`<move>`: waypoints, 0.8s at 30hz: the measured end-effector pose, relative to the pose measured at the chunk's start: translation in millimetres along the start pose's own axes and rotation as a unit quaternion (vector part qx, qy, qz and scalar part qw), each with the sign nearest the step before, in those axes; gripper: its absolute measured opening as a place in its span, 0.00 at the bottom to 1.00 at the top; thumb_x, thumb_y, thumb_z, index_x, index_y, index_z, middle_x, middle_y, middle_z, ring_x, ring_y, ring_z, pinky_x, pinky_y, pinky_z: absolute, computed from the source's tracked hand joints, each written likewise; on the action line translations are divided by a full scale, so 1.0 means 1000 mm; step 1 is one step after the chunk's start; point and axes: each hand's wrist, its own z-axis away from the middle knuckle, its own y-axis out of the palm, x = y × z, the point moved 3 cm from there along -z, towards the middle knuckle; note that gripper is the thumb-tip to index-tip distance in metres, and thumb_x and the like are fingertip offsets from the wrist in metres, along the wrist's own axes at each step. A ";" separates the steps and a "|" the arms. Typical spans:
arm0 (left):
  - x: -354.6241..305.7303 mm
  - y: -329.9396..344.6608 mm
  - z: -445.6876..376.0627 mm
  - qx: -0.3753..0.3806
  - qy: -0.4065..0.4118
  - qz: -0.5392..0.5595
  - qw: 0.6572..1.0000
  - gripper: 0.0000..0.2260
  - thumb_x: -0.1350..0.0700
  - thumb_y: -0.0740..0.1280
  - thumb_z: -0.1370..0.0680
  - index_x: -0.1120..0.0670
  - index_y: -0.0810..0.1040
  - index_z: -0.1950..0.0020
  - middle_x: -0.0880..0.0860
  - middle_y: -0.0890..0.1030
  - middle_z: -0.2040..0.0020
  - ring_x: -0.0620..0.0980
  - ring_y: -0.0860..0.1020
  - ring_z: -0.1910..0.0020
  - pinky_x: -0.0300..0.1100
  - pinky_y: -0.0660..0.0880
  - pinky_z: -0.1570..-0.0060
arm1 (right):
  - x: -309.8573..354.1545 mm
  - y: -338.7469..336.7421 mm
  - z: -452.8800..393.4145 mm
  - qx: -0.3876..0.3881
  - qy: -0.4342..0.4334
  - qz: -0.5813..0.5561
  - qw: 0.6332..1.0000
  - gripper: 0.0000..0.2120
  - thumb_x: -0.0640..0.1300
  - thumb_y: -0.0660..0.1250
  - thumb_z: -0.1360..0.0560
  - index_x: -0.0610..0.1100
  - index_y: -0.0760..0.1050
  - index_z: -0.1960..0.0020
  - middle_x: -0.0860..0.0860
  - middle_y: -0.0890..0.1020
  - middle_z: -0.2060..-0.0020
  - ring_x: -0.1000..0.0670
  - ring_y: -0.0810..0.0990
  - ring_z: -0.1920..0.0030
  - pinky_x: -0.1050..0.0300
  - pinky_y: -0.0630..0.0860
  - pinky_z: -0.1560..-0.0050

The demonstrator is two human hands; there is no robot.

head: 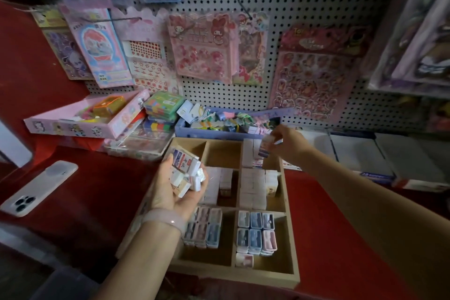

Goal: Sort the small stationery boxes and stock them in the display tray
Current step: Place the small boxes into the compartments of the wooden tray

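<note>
While the left hand (170,185) cups a loose heap of small white boxes (186,173) above the left side of the wooden display tray (233,273), its grip curled up around them, the right hand (286,141) reaches to the far right compartment and pinches a single box (265,146) between its fingertips over the stacked white boxes there. The middle compartments hold more upright white boxes (253,190); the near ones hold blue and pink cases (255,234). The tray sits on a red desk (341,238), with a white phone (39,187) lying face down to its left. A pegboard (304,0) hung with sticker sheets stands behind.
</note>
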 end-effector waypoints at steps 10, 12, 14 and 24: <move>0.014 0.003 -0.009 -0.008 -0.010 -0.008 1.000 0.15 0.51 0.70 0.34 0.59 0.78 0.53 0.57 0.79 0.58 0.54 0.76 0.56 0.47 0.74 0.48 | -0.018 0.035 -0.006 0.018 -0.038 0.084 0.996 0.07 0.42 0.64 0.23 0.43 0.74 0.46 0.45 0.80 0.53 0.45 0.77 0.53 0.58 0.69 0.59; 0.014 0.004 -0.011 -0.004 -0.010 -0.014 1.000 0.17 0.51 0.70 0.36 0.58 0.78 0.50 0.57 0.79 0.57 0.54 0.76 0.56 0.47 0.73 0.47 | -0.017 0.040 -0.005 0.027 -0.032 0.095 0.995 0.08 0.42 0.63 0.23 0.42 0.70 0.45 0.45 0.78 0.53 0.44 0.76 0.54 0.55 0.71 0.58; 0.016 0.004 -0.013 -0.011 -0.008 -0.012 1.000 0.21 0.52 0.71 0.37 0.57 0.78 0.46 0.57 0.79 0.56 0.54 0.77 0.55 0.47 0.74 0.47 | -0.015 0.041 -0.004 0.033 -0.021 0.088 0.995 0.08 0.43 0.63 0.23 0.44 0.66 0.47 0.45 0.75 0.55 0.45 0.73 0.57 0.55 0.69 0.60; 0.026 0.010 -0.009 0.019 -0.020 0.000 1.000 0.26 0.52 0.71 0.37 0.53 0.77 0.39 0.56 0.79 0.57 0.52 0.77 0.58 0.45 0.74 0.50 | -0.013 0.046 -0.012 0.070 0.054 0.062 0.994 0.13 0.47 0.60 0.20 0.38 0.66 0.41 0.40 0.76 0.46 0.40 0.76 0.47 0.50 0.72 0.53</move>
